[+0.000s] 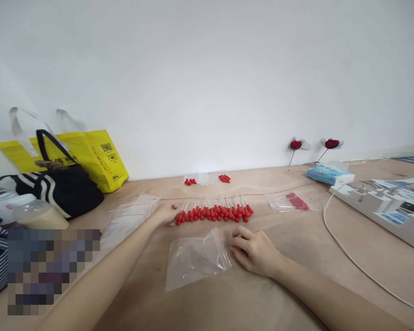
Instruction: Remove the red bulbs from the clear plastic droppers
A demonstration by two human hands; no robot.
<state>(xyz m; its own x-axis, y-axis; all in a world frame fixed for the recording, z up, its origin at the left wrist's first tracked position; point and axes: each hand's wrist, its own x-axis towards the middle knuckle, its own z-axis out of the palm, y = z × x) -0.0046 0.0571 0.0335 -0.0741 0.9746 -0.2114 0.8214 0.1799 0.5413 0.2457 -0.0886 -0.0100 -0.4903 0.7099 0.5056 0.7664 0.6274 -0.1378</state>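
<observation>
the red-tipped sticks (212,213) lie at centre. the left hand (168,214) is at their left end (if it grips one, i cannot tell). the right hand (257,250), loosely open, is beside a clear bag (196,262) below the row. a power strip (379,214) occupies the right, a yellow bag (106,161) the left.

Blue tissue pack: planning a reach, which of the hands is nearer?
Right. The right hand is left of the tissue pack and nearer the wearer; the left hand is farther left, at the red-tipped sticks.
</observation>
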